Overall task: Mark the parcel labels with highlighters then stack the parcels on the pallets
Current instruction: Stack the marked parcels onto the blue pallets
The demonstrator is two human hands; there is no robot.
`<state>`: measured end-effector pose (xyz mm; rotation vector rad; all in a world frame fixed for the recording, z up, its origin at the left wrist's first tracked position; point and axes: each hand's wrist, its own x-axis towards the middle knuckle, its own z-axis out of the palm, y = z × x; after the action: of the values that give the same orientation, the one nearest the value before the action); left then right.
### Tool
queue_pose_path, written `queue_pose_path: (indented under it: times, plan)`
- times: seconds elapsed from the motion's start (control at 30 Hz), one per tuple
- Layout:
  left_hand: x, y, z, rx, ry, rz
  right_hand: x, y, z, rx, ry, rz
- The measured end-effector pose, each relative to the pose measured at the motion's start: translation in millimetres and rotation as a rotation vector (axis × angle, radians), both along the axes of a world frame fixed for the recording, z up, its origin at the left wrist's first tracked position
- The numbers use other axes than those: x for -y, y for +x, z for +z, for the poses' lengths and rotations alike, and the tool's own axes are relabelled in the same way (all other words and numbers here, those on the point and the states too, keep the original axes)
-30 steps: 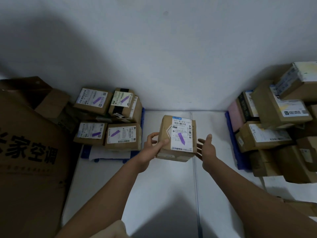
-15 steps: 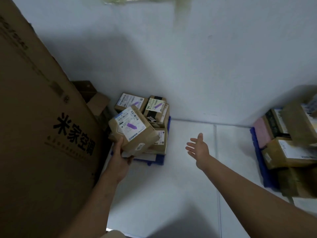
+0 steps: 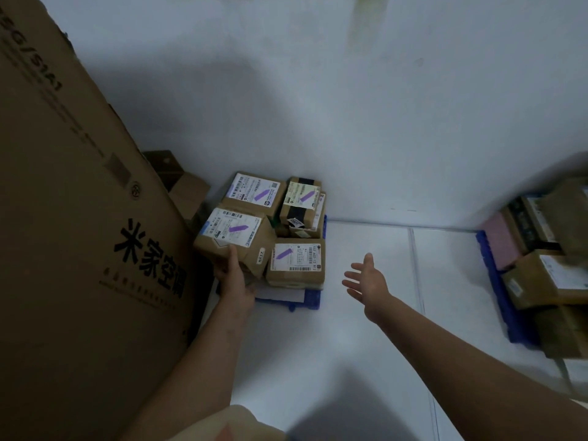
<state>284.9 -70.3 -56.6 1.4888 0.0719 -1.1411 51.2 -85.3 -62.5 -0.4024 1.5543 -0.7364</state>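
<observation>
A person's left hand is gripping a brown parcel from its near underside, thumb pressed up against the front face, and is holding it tilted at the near-left corner of a stack on a blue pallet; whether the parcel is resting on the stack or is clear of it cannot be told. The right hand is hanging empty over the white floor well to the right of the stack, palm turned inward and fingers spread, touching nothing. The held parcel's white label is facing up and is carrying one purple highlighter stroke. A tall cardboard carton printed with black characters is crowding the parcel's left side, leaving almost no room there, while bare floor is lying open between the two pallets and in front of them. Just right of the held parcel a marked parcel is sitting on the pallet's near edge, and behind it two more marked parcels are lying against the white wall: four purple-marked labels in view, counting the one in hand. At the far right a second blue pallet is carrying a blurred heap of brown parcels and one pink one; their number cannot be told.
</observation>
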Motion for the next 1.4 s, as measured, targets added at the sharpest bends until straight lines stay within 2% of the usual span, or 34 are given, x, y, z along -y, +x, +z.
queue_pose_path:
  times: [0.37, 0.5, 0.57, 0.67, 0.83, 1.07, 1.23, 1.4]
  plan:
    - [-2, 4, -11, -0.063, 0.021, 0.000, -7, 14, -7, -0.013, 0.018, 0.010]
    - [-15, -8, -7, -0.026, 0.120, -0.021, -19, 11, -7, 0.003, 0.020, 0.019]
    - [-21, -19, -4, 0.013, 0.180, -0.073, -28, 4, -5, 0.014, 0.016, 0.023]
    - [-38, -50, -5, 0.049, 0.279, -0.258, -45, -21, -3, 0.035, 0.015, 0.019]
    - [-65, -132, -19, 0.034, 0.378, -0.491, -94, -106, -9, 0.015, 0.020, -0.043]
    - [-102, -280, -40, -0.021, 0.385, -0.741, -169, -268, -33, -0.205, 0.067, -0.209]
    - [-134, -354, -58, -0.051, 0.427, -0.868, -219, -356, -36, -0.603, 0.063, -0.126]
    - [-159, -398, -76, -0.010, 0.459, -0.980, -240, -401, -38, -0.694, 0.068, -0.163]
